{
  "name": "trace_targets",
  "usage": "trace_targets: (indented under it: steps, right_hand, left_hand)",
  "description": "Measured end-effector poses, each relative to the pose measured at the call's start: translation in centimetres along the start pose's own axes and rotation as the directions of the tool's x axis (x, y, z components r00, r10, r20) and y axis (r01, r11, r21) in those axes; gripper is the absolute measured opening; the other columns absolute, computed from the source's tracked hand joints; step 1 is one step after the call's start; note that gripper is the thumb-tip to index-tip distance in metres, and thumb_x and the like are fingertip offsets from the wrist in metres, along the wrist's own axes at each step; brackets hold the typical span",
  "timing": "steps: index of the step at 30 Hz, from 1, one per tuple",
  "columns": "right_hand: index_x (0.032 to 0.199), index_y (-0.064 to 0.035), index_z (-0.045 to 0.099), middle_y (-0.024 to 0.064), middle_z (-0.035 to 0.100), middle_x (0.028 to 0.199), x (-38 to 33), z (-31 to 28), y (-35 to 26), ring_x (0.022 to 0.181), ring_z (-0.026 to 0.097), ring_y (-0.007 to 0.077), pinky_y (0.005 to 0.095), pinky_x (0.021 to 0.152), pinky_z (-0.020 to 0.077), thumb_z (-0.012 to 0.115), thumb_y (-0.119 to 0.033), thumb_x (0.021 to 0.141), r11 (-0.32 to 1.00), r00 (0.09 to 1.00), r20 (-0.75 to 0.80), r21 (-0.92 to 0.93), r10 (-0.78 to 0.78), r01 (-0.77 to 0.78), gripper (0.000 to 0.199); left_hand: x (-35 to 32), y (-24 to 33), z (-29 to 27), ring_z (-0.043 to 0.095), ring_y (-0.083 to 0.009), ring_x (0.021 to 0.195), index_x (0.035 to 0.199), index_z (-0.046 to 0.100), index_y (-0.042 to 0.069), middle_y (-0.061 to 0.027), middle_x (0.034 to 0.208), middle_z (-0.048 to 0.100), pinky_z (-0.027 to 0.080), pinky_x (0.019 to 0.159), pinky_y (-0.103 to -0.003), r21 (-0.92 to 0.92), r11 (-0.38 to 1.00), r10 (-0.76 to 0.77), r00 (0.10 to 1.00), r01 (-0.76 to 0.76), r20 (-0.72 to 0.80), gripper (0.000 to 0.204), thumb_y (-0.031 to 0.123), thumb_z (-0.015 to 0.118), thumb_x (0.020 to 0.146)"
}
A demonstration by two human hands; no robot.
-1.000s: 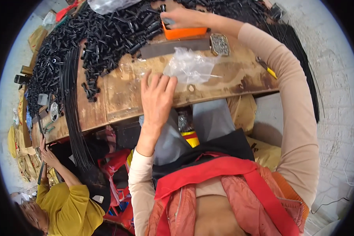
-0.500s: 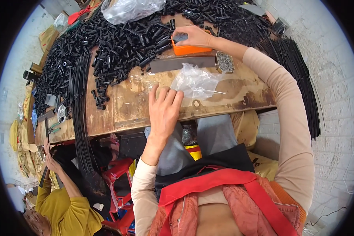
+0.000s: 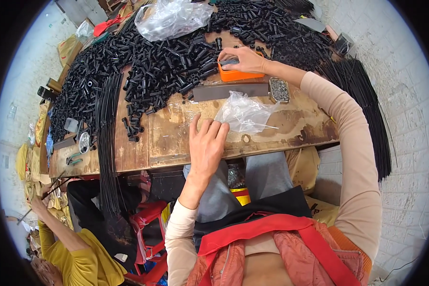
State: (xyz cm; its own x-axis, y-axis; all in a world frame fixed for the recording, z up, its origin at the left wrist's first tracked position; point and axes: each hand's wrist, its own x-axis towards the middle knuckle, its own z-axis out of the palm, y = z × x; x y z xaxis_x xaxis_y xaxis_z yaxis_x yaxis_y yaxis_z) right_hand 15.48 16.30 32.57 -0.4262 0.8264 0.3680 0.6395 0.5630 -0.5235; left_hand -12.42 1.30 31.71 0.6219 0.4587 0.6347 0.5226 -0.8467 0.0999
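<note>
My right hand [image 3: 245,61] reaches over an orange plastic box [image 3: 240,75] at the back of the wooden bench, fingers and thumb curled at its opening. Something dark grey shows between them; I cannot make out what it is. My left hand [image 3: 207,145] hovers over the bench's front edge, back up, fingers apart and slightly bent, holding nothing visible. Close to it lies a crumpled clear plastic bag [image 3: 245,113] with a thin white stick [image 3: 269,127]. Behind the bag are a flat grey-brown strip [image 3: 231,91] and a small tin of tiny metal parts [image 3: 279,90].
Black tubular parts [image 3: 167,71] are heaped across the back and left. Bundles of thin black rods hang over the edge at left [image 3: 108,143] and right [image 3: 367,105]. Green-handled pliers [image 3: 74,158] lie far left. A co-worker in a yellow top [image 3: 88,255] sits there, handling a dark rod.
The bench has shifted slightly right and down in the picture. Both my hands keep nearly the same places over it. The co-worker's hands and dark rod have swung down and left.
</note>
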Motion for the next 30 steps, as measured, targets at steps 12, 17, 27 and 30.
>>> trace_targets:
  steps: [12,17,27,30]
  right_hand:
    - [0.106,0.0022,0.060,0.0111,0.068,0.100,-0.5,-3.1,-0.7,0.096,0.067,0.0187,0.0288,0.083,0.0544,0.056,-0.020,0.097,0.911,0.858,-0.411,0.387,0.307,-0.140,0.024]
    - [0.101,-0.0009,0.063,0.0082,0.068,0.091,-7.0,-6.8,-6.7,0.079,0.066,0.0129,0.0237,0.072,0.0521,0.054,-0.021,0.098,0.889,0.846,-0.391,0.417,0.363,-0.188,0.023]
    - [0.108,-0.0008,0.063,0.0154,0.067,0.100,-17.3,-1.8,-16.9,0.091,0.064,0.0324,0.0368,0.082,0.0500,0.052,-0.019,0.096,0.947,0.868,-0.476,-0.191,0.140,-0.257,0.024]
    - [0.108,0.0002,0.061,0.0170,0.066,0.099,-19.1,-2.4,-17.1,0.090,0.063,0.0359,0.0400,0.081,0.0499,0.055,-0.017,0.093,0.911,0.933,-0.333,-0.327,0.138,-0.251,0.024]
  left_hand:
    - [0.2,0.6,-0.3,0.056,-0.0214,0.090,0.093,0.058,0.008,-0.0046,0.082,0.053,0.037,0.102,-0.049,0.019,1.000,0.008,1.000,-0.008,0.016,0.020,0.007,0.059,0.073]
    - [0.6,0.5,-0.9,0.057,-0.0223,0.090,0.094,0.060,0.008,-0.0051,0.081,0.054,0.038,0.102,-0.046,0.029,1.000,0.003,1.000,-0.003,0.011,0.022,0.005,0.059,0.072]
    - [0.7,1.1,-0.4,0.057,-0.0238,0.090,0.094,0.060,0.008,-0.0054,0.083,0.057,0.039,0.100,-0.046,0.082,0.997,0.005,1.000,-0.003,-0.026,0.022,0.002,0.058,0.073]
    - [0.6,1.4,-0.5,0.057,-0.0240,0.089,0.093,0.060,0.008,-0.0054,0.083,0.057,0.040,0.099,-0.046,0.084,0.996,0.010,1.000,-0.008,-0.022,0.020,0.002,0.058,0.074]
